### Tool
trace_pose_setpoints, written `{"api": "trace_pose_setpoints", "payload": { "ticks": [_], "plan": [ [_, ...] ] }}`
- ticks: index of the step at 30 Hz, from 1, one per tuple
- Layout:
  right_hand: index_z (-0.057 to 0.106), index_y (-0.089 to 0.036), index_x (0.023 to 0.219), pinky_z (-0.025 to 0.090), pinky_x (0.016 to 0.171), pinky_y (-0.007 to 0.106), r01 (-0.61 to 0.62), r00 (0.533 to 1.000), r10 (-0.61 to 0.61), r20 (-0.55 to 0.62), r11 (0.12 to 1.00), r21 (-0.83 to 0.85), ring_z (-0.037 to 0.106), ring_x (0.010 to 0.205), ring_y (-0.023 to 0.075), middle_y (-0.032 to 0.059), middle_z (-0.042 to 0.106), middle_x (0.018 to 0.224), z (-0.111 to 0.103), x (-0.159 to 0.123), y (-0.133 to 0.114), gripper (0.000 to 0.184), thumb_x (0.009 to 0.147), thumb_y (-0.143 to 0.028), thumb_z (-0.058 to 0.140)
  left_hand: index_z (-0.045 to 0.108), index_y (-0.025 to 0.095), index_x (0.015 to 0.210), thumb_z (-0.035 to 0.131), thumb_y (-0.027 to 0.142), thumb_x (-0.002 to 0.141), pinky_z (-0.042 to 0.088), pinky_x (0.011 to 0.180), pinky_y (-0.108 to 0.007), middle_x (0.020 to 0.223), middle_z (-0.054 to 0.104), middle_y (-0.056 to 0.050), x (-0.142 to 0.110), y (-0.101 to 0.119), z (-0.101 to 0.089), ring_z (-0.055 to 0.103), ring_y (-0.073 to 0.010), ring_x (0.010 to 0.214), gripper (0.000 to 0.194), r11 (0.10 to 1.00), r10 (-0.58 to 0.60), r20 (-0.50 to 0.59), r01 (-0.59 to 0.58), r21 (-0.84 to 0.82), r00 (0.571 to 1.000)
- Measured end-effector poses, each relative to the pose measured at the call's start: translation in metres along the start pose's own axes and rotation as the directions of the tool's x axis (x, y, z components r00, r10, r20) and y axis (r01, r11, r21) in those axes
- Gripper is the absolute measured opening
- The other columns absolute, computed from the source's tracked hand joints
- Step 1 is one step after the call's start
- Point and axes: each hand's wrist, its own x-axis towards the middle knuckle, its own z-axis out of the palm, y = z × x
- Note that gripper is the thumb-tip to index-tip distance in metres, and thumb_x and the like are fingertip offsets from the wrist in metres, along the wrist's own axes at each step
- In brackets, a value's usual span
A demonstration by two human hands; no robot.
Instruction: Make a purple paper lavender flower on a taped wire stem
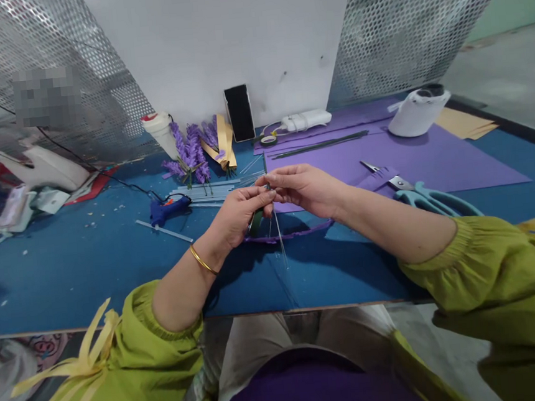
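My left hand (243, 210) and my right hand (306, 188) meet above the table, fingertips pinched together on a bundle of thin wires (279, 230). The wires hang down below the fingers, and a thin dark end sticks up above them. A roll of green tape (255, 223) sits in the curl of my left hand, partly hidden by its fingers. Just under the hands a purple strip (289, 236) lies on the table. What exactly is between the fingertips is too small to make out.
Purple sheets (470, 158) cover the right side, with scissors (429, 199) and a white container (419, 111) on them. To the left lie a blue glue gun (169, 209) and glue sticks (210, 192). Behind are purple flowers (192, 148) and a phone (240, 113).
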Motion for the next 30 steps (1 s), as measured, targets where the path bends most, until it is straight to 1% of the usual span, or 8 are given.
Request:
{"api": "trace_pose_setpoints", "payload": {
  "ticks": [3,9,15,20,22,26,28,30],
  "plan": [
    [0.073,-0.012,0.078,0.048,0.063,0.024,-0.021,0.999,0.020,0.041,0.999,0.027,0.056,0.061,0.0088,0.0017,0.066,0.068,0.000,-0.001,-0.002,0.025,0.066,-0.030,0.085,0.072,0.013,0.076,0.078,0.038,0.073,0.031,0.046,-0.021,0.057,0.056,0.002,0.001,-0.001,0.000,0.045,-0.0060,0.049,0.026,1.000,0.002,0.016,-0.002,-0.021,1.000],
    [0.063,-0.013,0.058,0.037,0.051,0.025,-0.010,0.996,0.003,-0.091,0.997,-0.079,0.047,0.051,0.0076,0.0011,0.059,0.057,0.004,-0.002,-0.002,0.026,0.062,-0.027,0.084,0.073,0.012,0.074,0.078,0.036,0.073,0.036,0.053,-0.020,0.057,0.059,0.001,0.000,0.000,0.004,0.049,-0.0064,0.053,0.024,0.999,0.020,0.041,-0.022,0.044,0.999],
    [0.054,-0.016,0.053,0.033,0.052,0.026,0.025,0.988,-0.046,-0.149,0.990,-0.142,0.043,0.051,0.0076,-0.0006,0.055,0.054,0.008,-0.003,0.003,0.032,0.062,-0.029,0.083,0.073,0.013,0.076,0.076,0.034,0.074,0.031,0.047,-0.021,0.056,0.059,0.001,-0.002,0.003,0.004,0.045,-0.0057,0.047,0.021,0.996,-0.051,0.029,0.049,0.081,0.998],
    [0.055,-0.016,0.053,0.031,0.051,0.026,0.060,0.974,-0.101,-0.202,0.978,-0.200,0.041,0.051,0.0074,-0.0024,0.052,0.052,0.008,-0.002,0.009,0.035,0.065,-0.032,0.084,0.074,0.013,0.077,0.077,0.034,0.072,0.034,0.050,-0.021,0.058,0.060,-0.001,0.000,-0.001,0.001,0.049,-0.0075,0.052,0.022,0.997,-0.020,0.038,0.017,0.076,0.999],
    [0.061,-0.015,0.058,0.034,0.052,0.025,0.062,0.982,-0.091,-0.166,0.984,-0.170,0.043,0.053,0.0074,-0.0010,0.056,0.057,0.007,-0.001,0.009,0.034,0.065,-0.037,0.085,0.074,0.013,0.076,0.078,0.036,0.071,0.034,0.051,-0.021,0.058,0.059,-0.001,0.000,-0.001,0.000,0.049,-0.0078,0.052,0.025,0.999,-0.002,0.027,0.001,0.046,1.000],
    [0.072,-0.013,0.082,0.043,0.056,0.024,0.020,0.999,-0.017,-0.050,0.998,0.056,0.050,0.057,0.0085,-0.0007,0.058,0.065,0.002,0.002,0.003,0.041,0.068,-0.050,0.082,0.072,0.013,0.070,0.078,0.039,0.071,0.036,0.053,-0.021,0.055,0.057,0.000,-0.001,0.001,0.001,0.047,-0.0076,0.052,0.027,1.000,0.004,0.023,-0.004,0.003,1.000],
    [0.074,-0.012,0.089,0.046,0.057,0.023,0.007,1.000,-0.003,-0.026,0.991,0.135,0.053,0.061,0.0092,-0.0005,0.059,0.067,-0.001,0.003,0.001,0.038,0.072,-0.046,0.080,0.070,0.013,0.066,0.078,0.038,0.071,0.039,0.057,-0.022,0.055,0.057,0.000,-0.002,0.003,0.003,0.049,-0.0086,0.055,0.027,1.000,0.004,0.043,-0.005,0.013,0.999],
    [0.074,-0.012,0.086,0.046,0.057,0.021,0.005,0.999,0.002,-0.044,0.987,0.158,0.053,0.062,0.0088,-0.0002,0.059,0.067,-0.003,0.004,0.000,0.028,0.071,-0.035,0.082,0.070,0.013,0.065,0.078,0.039,0.071,0.041,0.060,-0.022,0.055,0.057,0.000,-0.003,0.004,0.004,0.051,-0.0092,0.057,0.028,0.999,-0.003,0.062,0.001,0.035,0.998]
  ]
}}
